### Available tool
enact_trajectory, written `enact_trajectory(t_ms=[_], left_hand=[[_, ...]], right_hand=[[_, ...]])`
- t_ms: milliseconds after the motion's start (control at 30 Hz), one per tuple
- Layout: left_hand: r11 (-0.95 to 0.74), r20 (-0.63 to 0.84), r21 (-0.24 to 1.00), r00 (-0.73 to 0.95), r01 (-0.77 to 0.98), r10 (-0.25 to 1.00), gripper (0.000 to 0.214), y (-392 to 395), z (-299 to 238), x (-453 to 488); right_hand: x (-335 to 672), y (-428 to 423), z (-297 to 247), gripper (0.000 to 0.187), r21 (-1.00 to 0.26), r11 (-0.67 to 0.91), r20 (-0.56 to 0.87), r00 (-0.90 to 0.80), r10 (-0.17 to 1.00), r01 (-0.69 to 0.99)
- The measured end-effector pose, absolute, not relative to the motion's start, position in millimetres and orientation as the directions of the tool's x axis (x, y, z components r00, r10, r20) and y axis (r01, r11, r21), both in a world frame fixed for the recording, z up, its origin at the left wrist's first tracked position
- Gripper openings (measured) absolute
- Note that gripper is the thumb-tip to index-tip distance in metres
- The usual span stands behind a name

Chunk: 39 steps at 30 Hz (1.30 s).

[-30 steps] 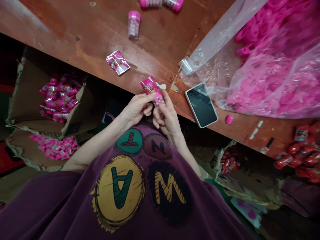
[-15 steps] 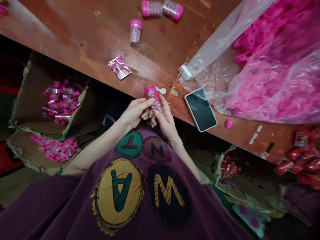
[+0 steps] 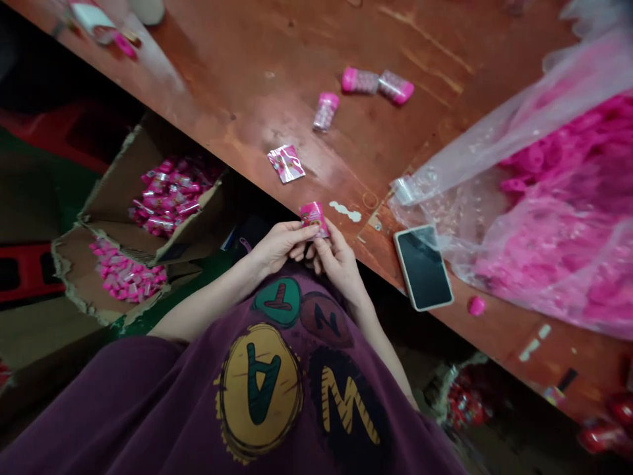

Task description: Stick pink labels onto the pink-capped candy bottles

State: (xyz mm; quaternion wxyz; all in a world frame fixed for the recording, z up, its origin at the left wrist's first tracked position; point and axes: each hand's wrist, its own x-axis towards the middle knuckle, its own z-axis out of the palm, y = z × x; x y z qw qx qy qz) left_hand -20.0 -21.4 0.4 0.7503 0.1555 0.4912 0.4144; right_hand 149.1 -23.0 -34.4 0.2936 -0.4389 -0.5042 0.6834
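Note:
Between my two hands, just off the table's front edge, is a small candy jar with a pink printed sleeve [image 3: 311, 212] around it. My left hand [image 3: 283, 245] is closed on it, thumb across the sleeve's front. My right hand [image 3: 338, 256] pinches the same jar from the other side, around its lower end. The fingers hide most of the jar's lower part. Beyond them a stack of flat pink printed sleeves [image 3: 286, 163] lies on the table. Farther back a clear candy jar with a pink cap [image 3: 326, 112] lies near two more, one of them this capped jar [image 3: 360, 80].
A phone [image 3: 424, 267] lies at the table edge, right of my hands, near a pink cap [image 3: 476, 305]. A large clear bag of pink plastic parts [image 3: 554, 244] covers the right side. Left below stand cardboard boxes holding wrapped jars [image 3: 171, 194] and pink pieces [image 3: 129, 277].
The pink sleeve now covers more of the jar; the candy balls that showed below it are no longer visible. The view has shifted, so the table things appear lower and farther right.

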Motion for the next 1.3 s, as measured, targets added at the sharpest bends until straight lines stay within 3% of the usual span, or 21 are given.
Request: enact_trajectory(t_ms=[100,200,267,300,367,433,533,667,733,900,1033,1200,1300], left_hand=[[0.436,-0.630,0.699,-0.200,-0.566,0.750,0.030,-35,0,-81],[0.247,-0.669,0.731,-0.595,-0.636,0.446,0.029,-57,-5,-148],[0.202,-0.693,0.720,-0.680,-0.664,0.240,0.033,-66,-10,-175],[0.194,-0.698,0.716,-0.689,-0.671,0.195,0.032,-67,-12,-179],[0.195,-0.693,0.720,-0.677,-0.666,0.249,0.019,-61,-15,-168],[0.229,-0.659,0.741,-0.618,-0.631,0.428,0.005,-47,-13,-141],[0.242,-0.521,0.822,-0.510,-0.515,0.685,0.019,-17,-6,-96],[0.171,-0.374,0.889,-0.456,-0.424,0.808,0.014,24,1,-68],[0.176,-0.382,0.883,-0.448,-0.435,0.808,0.011,37,2,-66],[0.242,-0.447,0.858,-0.425,-0.454,0.787,0.036,45,2,-61],[0.259,-0.462,0.829,-0.344,-0.496,0.817,0.028,46,5,-54],[0.257,-0.456,0.830,-0.336,-0.496,0.824,0.030,48,5,-53],[0.236,-0.423,0.861,-0.378,-0.450,0.823,0.028,49,3,-54]], right_hand=[[128,8,-28,0.054,-0.977,-0.067,-0.163,-0.515,0.841,0.201],[96,51,-22,0.041,-0.881,0.291,0.077,-0.494,0.866,0.374],[75,76,-19,0.039,-0.727,0.426,0.139,-0.492,0.859,0.539],[67,85,-19,0.039,-0.633,0.455,0.129,-0.494,0.860,0.627],[55,96,-18,0.041,-0.441,0.469,0.068,-0.493,0.868,0.765],[51,97,-18,0.045,-0.305,0.466,0.015,-0.485,0.874,0.830],[52,92,-23,0.046,-0.244,0.450,-0.008,-0.466,0.885,0.859],[56,89,-37,0.035,-0.324,0.414,0.090,-0.408,0.909,0.851],[58,91,-43,0.032,-0.382,0.418,0.184,-0.375,0.909,0.824],[71,88,-35,0.031,-0.422,0.460,0.328,-0.341,0.881,0.782],[80,79,-23,0.030,-0.475,0.489,0.308,-0.383,0.871,0.731],[76,84,-33,0.040,-0.893,0.267,0.172,-0.273,0.947,0.364],[70,98,-41,0.039,-0.959,0.153,0.085,-0.272,0.958,0.238]])
